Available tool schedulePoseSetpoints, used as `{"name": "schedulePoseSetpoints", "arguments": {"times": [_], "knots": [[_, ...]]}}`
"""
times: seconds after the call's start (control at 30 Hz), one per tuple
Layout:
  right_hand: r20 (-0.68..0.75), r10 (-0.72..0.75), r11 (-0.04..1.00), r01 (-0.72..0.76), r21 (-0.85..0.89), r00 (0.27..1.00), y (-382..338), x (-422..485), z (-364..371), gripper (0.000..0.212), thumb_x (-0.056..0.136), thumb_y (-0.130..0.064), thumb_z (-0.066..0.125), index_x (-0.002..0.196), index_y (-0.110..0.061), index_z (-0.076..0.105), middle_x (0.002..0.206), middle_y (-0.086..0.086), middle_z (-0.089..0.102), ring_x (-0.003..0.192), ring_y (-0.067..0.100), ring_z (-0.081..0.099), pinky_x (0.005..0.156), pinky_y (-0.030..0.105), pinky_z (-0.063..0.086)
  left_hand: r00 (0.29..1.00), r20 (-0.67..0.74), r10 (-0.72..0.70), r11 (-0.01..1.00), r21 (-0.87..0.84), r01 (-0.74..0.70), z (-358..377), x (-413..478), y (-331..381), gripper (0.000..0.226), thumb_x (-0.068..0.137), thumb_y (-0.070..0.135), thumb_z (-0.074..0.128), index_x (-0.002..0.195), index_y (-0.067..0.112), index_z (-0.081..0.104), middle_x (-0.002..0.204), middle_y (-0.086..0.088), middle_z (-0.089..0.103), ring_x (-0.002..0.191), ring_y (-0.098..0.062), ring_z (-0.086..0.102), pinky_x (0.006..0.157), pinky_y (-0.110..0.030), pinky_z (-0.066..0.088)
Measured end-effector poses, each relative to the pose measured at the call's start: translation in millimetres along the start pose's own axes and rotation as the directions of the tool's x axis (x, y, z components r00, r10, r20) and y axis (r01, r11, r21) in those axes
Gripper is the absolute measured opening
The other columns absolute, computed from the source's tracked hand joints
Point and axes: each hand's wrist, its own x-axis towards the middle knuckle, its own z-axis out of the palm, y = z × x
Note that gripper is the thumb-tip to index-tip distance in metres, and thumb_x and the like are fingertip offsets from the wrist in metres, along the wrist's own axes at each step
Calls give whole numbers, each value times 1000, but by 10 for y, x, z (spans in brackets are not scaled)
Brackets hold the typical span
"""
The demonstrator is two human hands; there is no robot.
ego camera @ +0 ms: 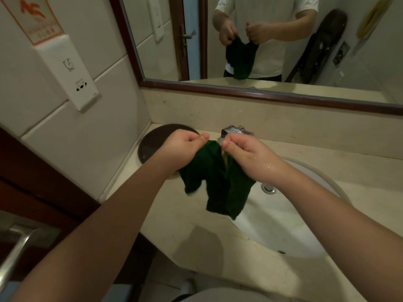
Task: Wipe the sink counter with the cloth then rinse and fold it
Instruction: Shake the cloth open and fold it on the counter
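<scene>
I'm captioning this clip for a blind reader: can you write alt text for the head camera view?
The left hand and right hand pinch the top edge of a dark green cloth, which hangs over the rim of the white sink in a beige counter. A mirror behind reflects the person holding it.

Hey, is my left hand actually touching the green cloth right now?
Touching. The head view shows the left hand pinching the top edge of the green cloth.
</scene>
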Motion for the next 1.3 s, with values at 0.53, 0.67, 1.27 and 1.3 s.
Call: {"name": "schedulePoseSetpoints", "arguments": {"times": [0.53, 0.67, 1.27, 1.3], "knots": [[-118, -142, 990, 141, -10, 983, 56, -56, -7, 27, 89, -22, 67, 109, -39, 66, 87, -16, 69, 86, 5, 66, 77, 20, 55, 840, 506, 195, 777, -602, 183, -68, -1, -53, 35, 89, -12, 41, 115, -5, 62, 105, -18, 69, 98, -25, 68, 81, -30, 56], [-192, -120, 993, 118, -21, 974, 49, -30, -27, 11, 87, -25, 68, 94, -33, 71, 86, -19, 68, 86, -3, 63, 73, 11, 50, 858, 490, 154, 835, -529, 153, -36, -25, -43, 27, 94, -4, 47, 115, -5, 64, 103, -20, 67, 96, -27, 68, 86, -34, 55], [-253, -136, 957, 193, 216, 958, 30, -100, 38, 10, 87, -12, 56, 89, -20, 60, 78, 3, 57, 73, 19, 55, 69, 35, 46, 993, 36, 109, 968, -231, -98, -134, -128, 240, 22, 77, 3, 77, 90, 19, 69, 70, 5, 74, 77, -14, 72, 82, -37, 57], [-239, -141, 949, 200, 245, 961, -3, -100, 70, 11, 87, -11, 56, 90, -20, 61, 77, 7, 56, 70, 22, 53, 65, 35, 44, 990, 44, 131, 959, -259, -115, -108, -140, 272, 23, 77, 2, 76, 91, 18, 68, 73, 4, 74, 76, -11, 72, 80, -33, 57]]}}
